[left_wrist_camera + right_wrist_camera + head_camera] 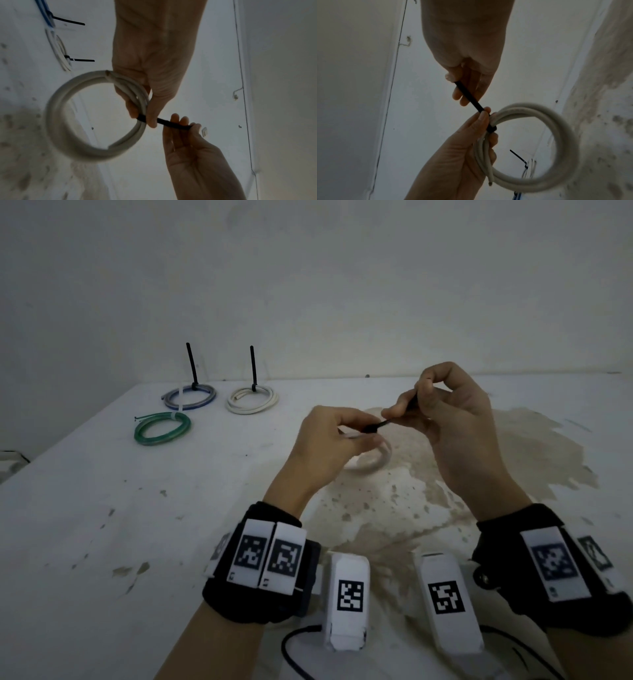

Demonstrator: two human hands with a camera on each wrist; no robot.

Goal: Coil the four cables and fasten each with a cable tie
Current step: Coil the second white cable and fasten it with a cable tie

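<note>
Near far left corner of bench: three coils lie tied, blue coil, white coil, green coil. Above stained middle, left hand grips fourth white coil; right hand pinches black cable tie tail, strap already around bundle. Left to do: cinch tight, set down.

A white cable hangs coiled in a loop above the surface, a black cable tie cinched around its strands. Blue, white and green coils lie tied far left.
</note>
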